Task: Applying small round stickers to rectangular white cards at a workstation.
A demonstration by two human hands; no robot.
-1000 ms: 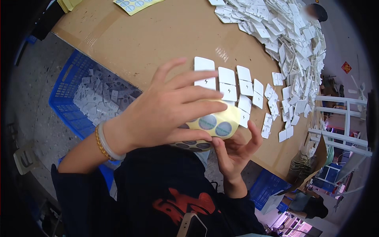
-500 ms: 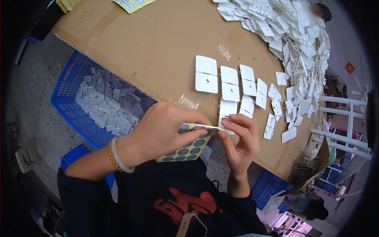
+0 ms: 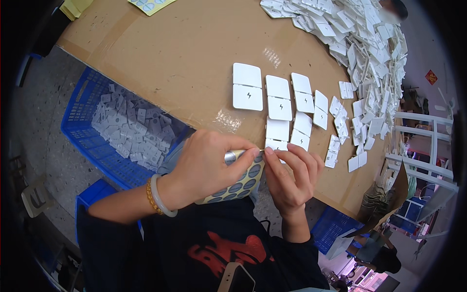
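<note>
My left hand (image 3: 206, 158) pinches a yellow-backed sheet of round grey stickers (image 3: 238, 187) between thumb and forefinger. The sheet hangs bent below my fingers, in front of my dark top. Close by, my right hand (image 3: 292, 180) has its thumb and forefinger pressed together on the sheet's upper edge, almost touching the left fingertips. Whether a single sticker is lifted there is too small to tell. Just past my fingers, flat white two-part plates (image 3: 278, 104) with a dark bolt mark lie in short rows on the cardboard-covered table (image 3: 185, 63).
A large heap of white plates (image 3: 345, 44) covers the far right of the table. Below its left edge stands a blue basket (image 3: 73, 121) of small pale pieces. Another sticker sheet (image 3: 151, 6) lies at the far edge. People are in the background at right.
My fingertips have come closer together at the sheet's upper edge, and the right fingers have curled in. The sheet's folded top now faces me more. The whole view has shifted slightly.
</note>
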